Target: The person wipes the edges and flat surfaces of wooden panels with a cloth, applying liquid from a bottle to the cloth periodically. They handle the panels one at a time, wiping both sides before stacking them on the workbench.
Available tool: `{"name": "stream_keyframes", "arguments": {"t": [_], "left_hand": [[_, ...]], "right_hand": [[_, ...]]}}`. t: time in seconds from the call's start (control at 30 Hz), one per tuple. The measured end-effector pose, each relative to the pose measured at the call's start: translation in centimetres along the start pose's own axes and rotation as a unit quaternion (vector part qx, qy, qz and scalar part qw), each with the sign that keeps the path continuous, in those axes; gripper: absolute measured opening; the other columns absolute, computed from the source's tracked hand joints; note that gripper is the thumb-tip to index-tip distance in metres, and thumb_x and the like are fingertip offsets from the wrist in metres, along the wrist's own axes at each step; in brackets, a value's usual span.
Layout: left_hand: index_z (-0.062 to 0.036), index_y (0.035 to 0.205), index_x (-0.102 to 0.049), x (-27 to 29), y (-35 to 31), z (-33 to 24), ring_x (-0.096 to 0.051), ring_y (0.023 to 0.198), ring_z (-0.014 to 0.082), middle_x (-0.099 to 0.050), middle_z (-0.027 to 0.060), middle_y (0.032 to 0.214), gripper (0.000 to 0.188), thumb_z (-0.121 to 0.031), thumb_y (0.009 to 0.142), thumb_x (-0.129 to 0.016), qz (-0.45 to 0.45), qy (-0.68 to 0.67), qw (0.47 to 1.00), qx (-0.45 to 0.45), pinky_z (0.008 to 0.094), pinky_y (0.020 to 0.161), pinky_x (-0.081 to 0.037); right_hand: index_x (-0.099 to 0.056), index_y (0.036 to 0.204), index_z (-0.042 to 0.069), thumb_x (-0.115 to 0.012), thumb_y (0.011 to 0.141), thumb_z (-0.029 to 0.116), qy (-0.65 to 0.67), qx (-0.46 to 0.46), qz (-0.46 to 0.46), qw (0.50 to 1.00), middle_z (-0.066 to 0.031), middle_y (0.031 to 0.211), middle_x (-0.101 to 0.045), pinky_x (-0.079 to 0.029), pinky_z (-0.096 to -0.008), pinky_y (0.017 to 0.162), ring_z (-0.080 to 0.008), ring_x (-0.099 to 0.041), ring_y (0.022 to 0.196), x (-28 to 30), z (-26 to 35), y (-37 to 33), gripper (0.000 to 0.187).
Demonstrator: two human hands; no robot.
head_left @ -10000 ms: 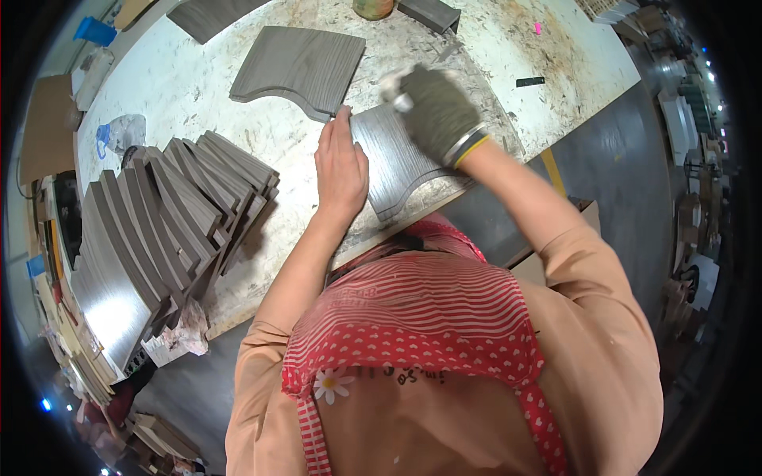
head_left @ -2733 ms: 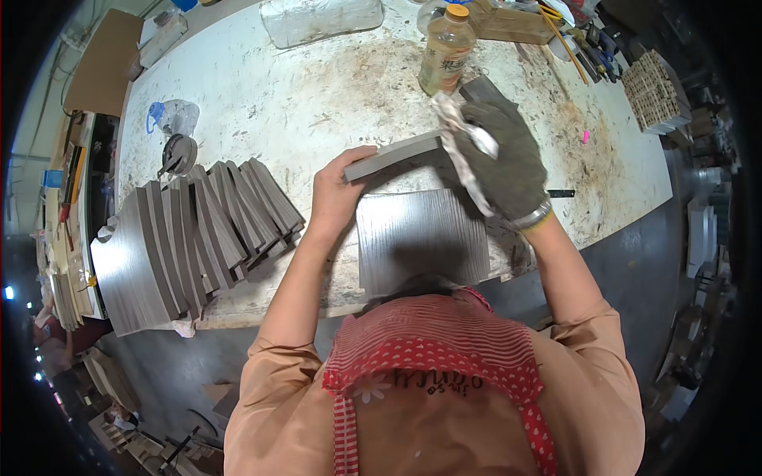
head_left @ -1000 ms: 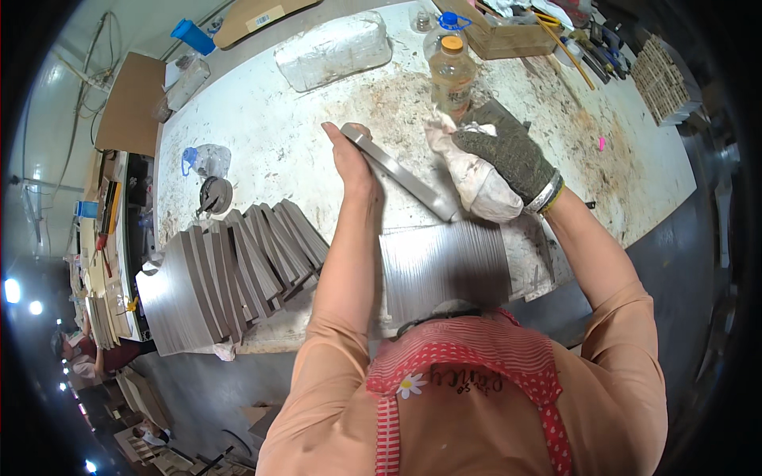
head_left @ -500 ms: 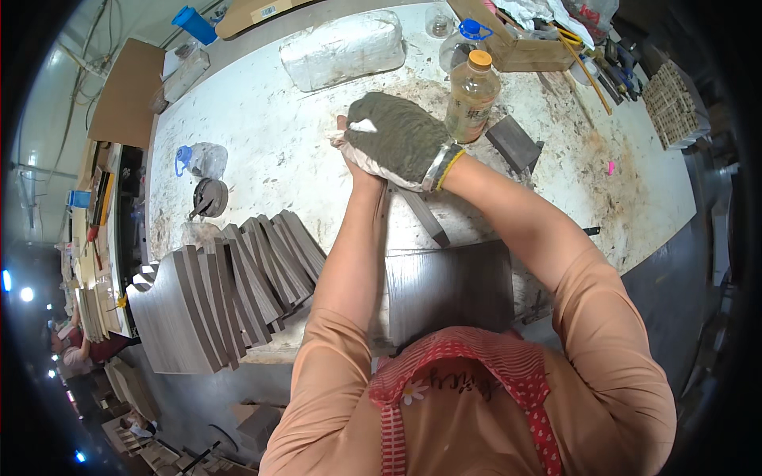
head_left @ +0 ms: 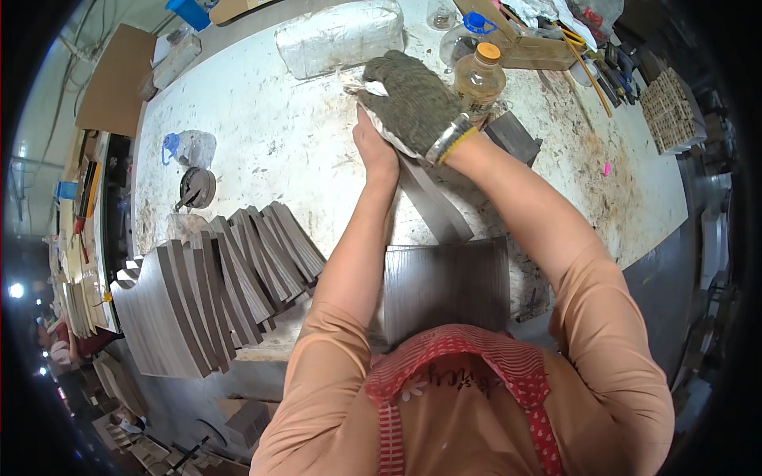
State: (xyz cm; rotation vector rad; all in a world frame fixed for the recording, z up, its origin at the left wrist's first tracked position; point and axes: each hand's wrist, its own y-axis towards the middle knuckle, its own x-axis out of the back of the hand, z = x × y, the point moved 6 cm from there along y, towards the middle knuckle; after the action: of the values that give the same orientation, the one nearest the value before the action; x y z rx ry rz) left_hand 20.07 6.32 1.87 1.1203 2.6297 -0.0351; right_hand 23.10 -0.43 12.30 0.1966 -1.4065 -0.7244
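My right hand (head_left: pixel 413 103), in a dark grey-green knitted work glove, is closed around crumpled white cloth (head_left: pixel 355 82) that shows at its fingertips and under the palm. Just below it is my bare left hand (head_left: pixel 375 149), gripping a narrow, slightly curved grey wood-grain board (head_left: pixel 438 208). The board's far end is hidden under both hands; its near end points toward me. Closer to my body lies a wide grey panel (head_left: pixel 446 287), partly covered by my apron. The fingers of my left hand are mostly hidden.
Several curved grey boards (head_left: pixel 214 285) stand in a row at the left. A black tape roll (head_left: pixel 198 188) and a clear bottle (head_left: pixel 193 149) lie beyond them. Farther off are a white wrapped block (head_left: pixel 341 40), an orange-capped bottle (head_left: pixel 479 79) and dark blocks (head_left: pixel 512 136).
Both hands have moved away from me, the gloved right hand reaching farther along the board. More of the board's near part now shows below my hands.
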Motion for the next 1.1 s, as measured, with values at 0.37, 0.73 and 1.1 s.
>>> {"name": "stream_keyframes", "arguments": {"t": [0.37, 0.73, 1.1], "left_hand": [[0.0030, 0.095, -0.059, 0.5, 0.5, 0.1, -0.057, 0.079, 0.0155, -0.062, 0.0083, 0.087, 0.049, -0.037, 0.097, -0.032, 0.001, -0.072, 0.997, 0.000, 0.0295, 0.073, -0.046], [-0.0057, 0.059, -0.050, 1.7, 0.5, 1.5, -0.042, 0.053, 0.0130, -0.047, 0.0013, 0.054, 0.055, -0.041, 0.096, -0.029, 0.025, -0.033, 0.995, 0.092, 0.0313, 0.054, -0.036], [-0.0076, 0.052, -0.045, 0.5, 0.5, 1.9, -0.043, 0.045, 0.0134, -0.044, 0.0020, 0.048, 0.055, -0.041, 0.094, -0.033, -0.009, -0.079, 0.990, 0.119, 0.0278, 0.045, -0.033]], "right_hand": [[-0.059, 0.105, 0.003, -0.047, 0.086, 0.026, 0.034, -0.096, 0.009, 0.995, -0.0181, 0.105, -0.059, -0.043, -0.0411, 0.090, -0.0327, -0.055, 0.102, -0.6, -0.2, 0.2, 0.033], [-0.063, 0.099, 0.002, -0.061, 0.083, 0.028, 0.137, -0.122, -0.005, 0.983, -0.0120, 0.100, -0.063, -0.049, -0.0320, 0.076, -0.0182, -0.060, 0.090, 5.4, 1.1, -6.5, 0.031], [-0.059, 0.107, 0.007, -0.058, 0.081, 0.022, 0.034, 0.114, 0.081, 0.990, -0.0115, 0.100, -0.062, -0.049, -0.0367, 0.078, -0.0276, -0.060, 0.091, 3.1, 3.5, -7.6, 0.030]]}}
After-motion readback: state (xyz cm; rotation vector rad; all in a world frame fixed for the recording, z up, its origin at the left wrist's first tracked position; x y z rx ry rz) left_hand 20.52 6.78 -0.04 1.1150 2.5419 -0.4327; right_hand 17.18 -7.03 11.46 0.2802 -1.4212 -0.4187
